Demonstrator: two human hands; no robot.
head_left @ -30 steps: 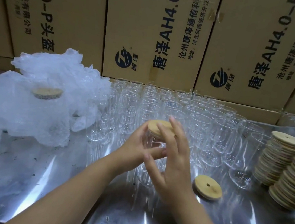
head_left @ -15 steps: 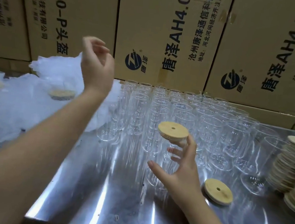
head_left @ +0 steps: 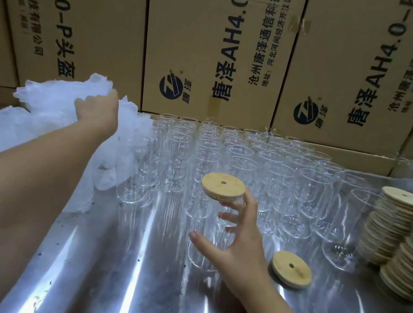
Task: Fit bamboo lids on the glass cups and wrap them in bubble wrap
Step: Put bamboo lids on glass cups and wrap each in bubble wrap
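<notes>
A clear glass cup [head_left: 202, 235] stands on the metal table with a round bamboo lid [head_left: 223, 185] fitted on its top. My right hand [head_left: 236, 237] wraps around the cup's right side, thumb in front and fingers behind the glass. My left hand [head_left: 97, 111] reaches far left onto the white bubble wrap pile [head_left: 45, 112], its fingers sunk into the crumpled sheet. Whether those fingers have closed on the wrap is hidden. Several empty glass cups [head_left: 251, 161] stand in rows behind. A loose bamboo lid [head_left: 291, 269] lies on the table to the right.
Stacks of bamboo lids [head_left: 398, 224] lean at the right edge. Printed cardboard boxes [head_left: 212, 54] form a wall behind the glasses. The shiny metal table [head_left: 122, 275] stretches toward me.
My left hand left the cup, rose, then dropped onto the bubble wrap pile. My right hand stayed on the lidded cup.
</notes>
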